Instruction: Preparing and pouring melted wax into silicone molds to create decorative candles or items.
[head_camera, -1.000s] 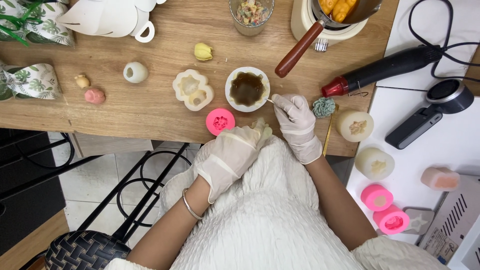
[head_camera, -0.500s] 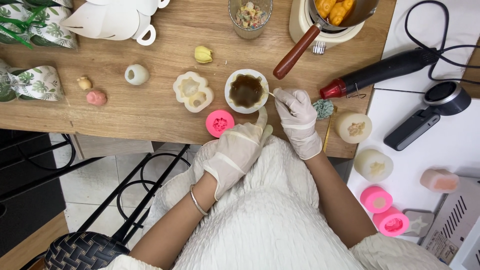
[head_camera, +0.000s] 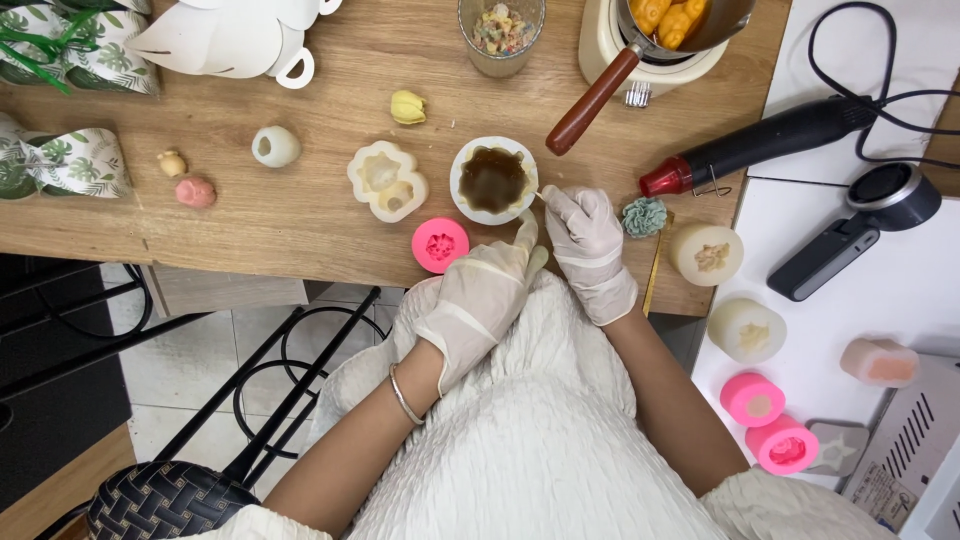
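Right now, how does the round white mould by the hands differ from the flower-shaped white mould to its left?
The round mould holds dark brown liquid; the flower-shaped mould looks pale inside. The round one has a single cavity, the flower one two. The right hand is beside the round one; nothing touches the flower one. Both are white, on the wooden table.

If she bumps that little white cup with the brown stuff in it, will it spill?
Probably, if bumped hard. The white cup looks filled nearly to the rim with brown liquid, so a tilt could slop it over. It sits low and wide on the wooden table, so it seems unlikely to tip. Her right hand holds a thin stick at its edge.
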